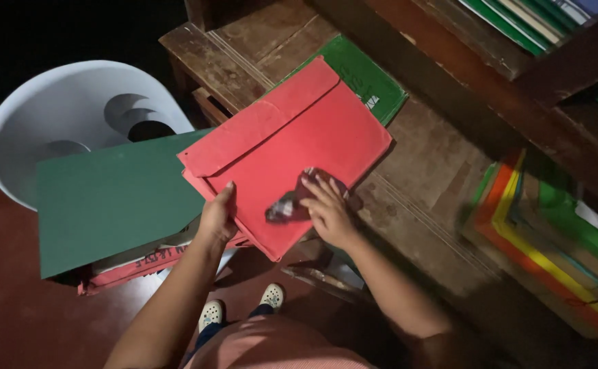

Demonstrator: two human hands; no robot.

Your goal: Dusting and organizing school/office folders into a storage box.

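Note:
A red envelope folder [292, 147] lies tilted across the edge of a dark wooden table [422, 198]. My left hand [218, 217] grips its lower left edge, thumb on top. My right hand [327, 208] presses a small dark cloth [293, 201] onto the folder's lower part. A green folder [364, 75] pokes out from under the red one at the back.
A green board [111, 198] tops a pile of files and books at my left, resting on a white plastic chair [59, 109]. Stacked coloured folders [552, 239] lie at the right. A wooden shelf with books [517, 20] runs along the back. Red floor below.

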